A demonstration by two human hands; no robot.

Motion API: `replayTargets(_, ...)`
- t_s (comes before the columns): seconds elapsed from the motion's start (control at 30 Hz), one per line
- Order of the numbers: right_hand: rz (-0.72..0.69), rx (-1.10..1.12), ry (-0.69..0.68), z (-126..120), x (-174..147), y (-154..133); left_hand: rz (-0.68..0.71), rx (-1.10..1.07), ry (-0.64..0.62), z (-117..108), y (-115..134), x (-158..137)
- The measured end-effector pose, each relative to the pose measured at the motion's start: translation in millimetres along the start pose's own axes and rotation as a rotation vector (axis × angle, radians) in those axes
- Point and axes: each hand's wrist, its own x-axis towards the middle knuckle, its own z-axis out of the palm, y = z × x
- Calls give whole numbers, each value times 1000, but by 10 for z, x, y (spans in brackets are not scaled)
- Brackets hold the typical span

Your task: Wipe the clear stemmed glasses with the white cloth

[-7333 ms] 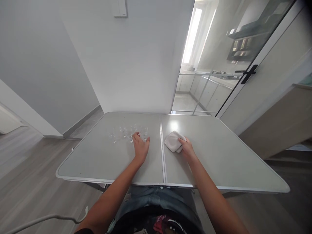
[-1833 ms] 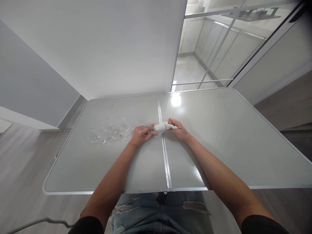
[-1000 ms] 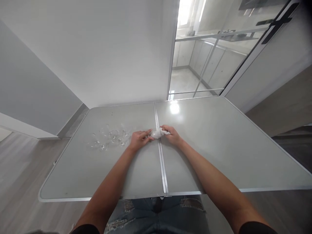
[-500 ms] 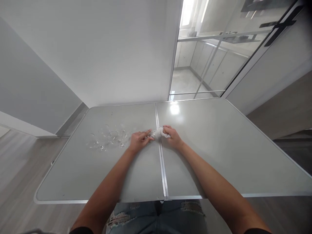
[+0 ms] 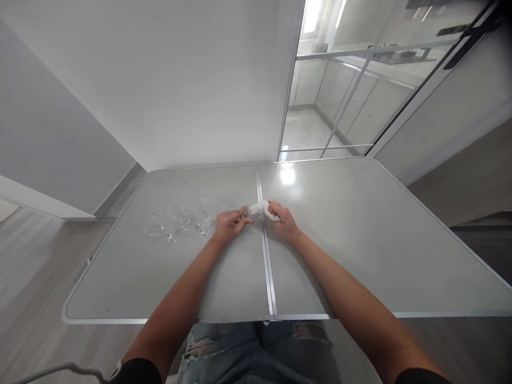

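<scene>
At the table's seam [image 5: 268,261], a glass [image 5: 253,214] is being clamped at one end by the left hand [image 5: 229,225], thumb against fingers, apparently for steadiness, while a white cloth [image 5: 272,213] is being gripped by the right hand [image 5: 285,223] at the other end; whether inside or around cannot be told. More glasses [image 5: 188,220] are being borne beyond the left hand, presumably clear of the handling.

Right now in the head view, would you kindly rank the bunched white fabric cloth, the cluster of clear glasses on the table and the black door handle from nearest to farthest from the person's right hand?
1. Bunched white fabric cloth: in the right hand.
2. Cluster of clear glasses: left, past the left hand.
3. Black door handle: upper right, beyond the table.
</scene>
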Motion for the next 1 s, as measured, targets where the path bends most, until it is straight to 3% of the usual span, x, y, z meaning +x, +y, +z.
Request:
replayTargets(0.13,68,95,26,-9,11,-25,7,-27,-18,12,13,4)
replayTargets(0.23,162,223,165,-9,2,-47,22,-31,7,20,16,8)
replayTargets(0.33,188,196,266,-2,-17,-59,25,-35,22,25,19,13)
replayTargets(0.4,97,59,218,-6,-23,-59,17,-49,16,23,27,17)
replayTargets(0.5,-130,-186,20,-35,-7,-53,-40,-114,20,13,51,22)
replayTargets(0.57,-209,-256,-66,-59,10,-51,-94,-172,28,3,71,27)
replayTargets(0.8,49,76,-10,-84,-2,-83,-77,-278,-29,-21,88,40)
replayTargets(1.0,-77,-123,-67,-21,23,-85,-69,-133,9,-30,32,-3)
